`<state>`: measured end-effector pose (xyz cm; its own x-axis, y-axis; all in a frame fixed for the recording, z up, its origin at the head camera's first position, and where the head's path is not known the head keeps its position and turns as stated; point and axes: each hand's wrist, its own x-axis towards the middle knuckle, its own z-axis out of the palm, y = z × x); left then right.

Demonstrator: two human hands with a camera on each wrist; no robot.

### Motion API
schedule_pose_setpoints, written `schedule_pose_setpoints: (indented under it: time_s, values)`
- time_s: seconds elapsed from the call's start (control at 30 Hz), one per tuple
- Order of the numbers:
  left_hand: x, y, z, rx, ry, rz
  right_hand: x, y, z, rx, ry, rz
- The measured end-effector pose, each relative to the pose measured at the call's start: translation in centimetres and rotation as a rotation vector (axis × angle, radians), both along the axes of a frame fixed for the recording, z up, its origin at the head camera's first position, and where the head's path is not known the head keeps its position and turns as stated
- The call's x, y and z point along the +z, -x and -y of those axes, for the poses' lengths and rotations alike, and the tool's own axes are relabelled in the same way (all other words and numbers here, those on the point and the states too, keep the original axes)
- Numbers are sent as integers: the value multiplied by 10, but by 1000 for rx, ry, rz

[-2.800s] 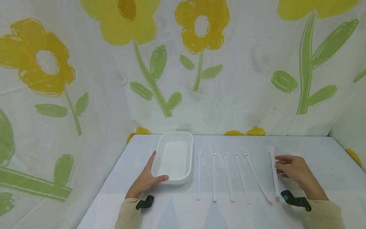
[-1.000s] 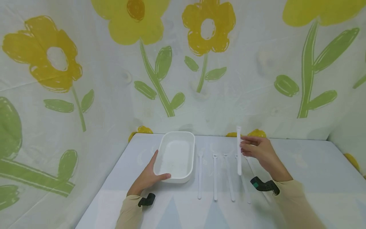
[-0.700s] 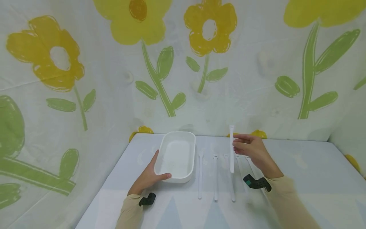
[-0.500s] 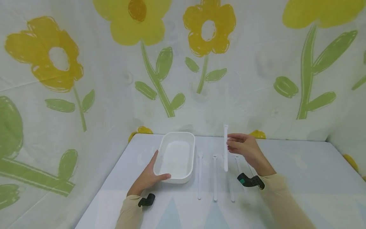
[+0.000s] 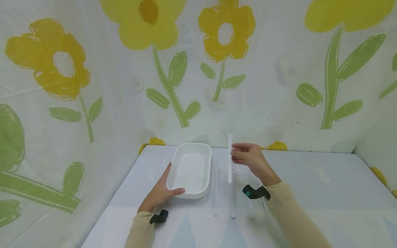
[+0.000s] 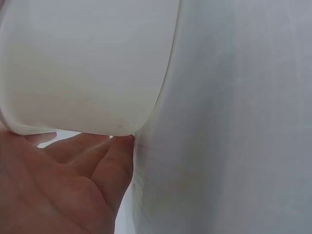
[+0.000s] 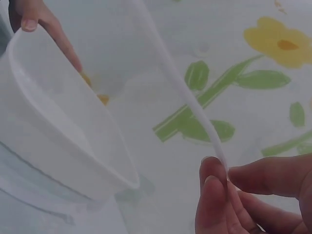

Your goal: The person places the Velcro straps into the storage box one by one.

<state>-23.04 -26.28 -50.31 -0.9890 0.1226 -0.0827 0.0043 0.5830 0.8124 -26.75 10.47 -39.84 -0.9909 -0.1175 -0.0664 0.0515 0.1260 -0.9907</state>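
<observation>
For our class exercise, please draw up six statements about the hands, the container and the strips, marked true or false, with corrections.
1. The right hand pinches a white strip. True.
2. The left hand holds the white container. True.
3. The pinched strip lies inside the container. False: it is raised, right of the container in the head view.
4. Other strips lie on the table. True.
5. The backdrop shows red fish. False: it shows yellow flowers.
6. Both sleeves are black. False: they are beige.

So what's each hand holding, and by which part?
Right hand: a white strip, pinched partway along its length. Left hand: the white tray, by its near-left corner.
</observation>
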Motion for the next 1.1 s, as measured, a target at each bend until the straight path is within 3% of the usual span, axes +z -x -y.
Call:
schedule_pose_setpoints:
  time_s: [0.6, 1.1]
  values:
    - [0, 1, 0, -6, -21, 0, -1, 15, 45, -22, 53, 77]
    - [-1, 1, -1, 8, -15, 4, -3, 25, 76, -2, 110, 85]
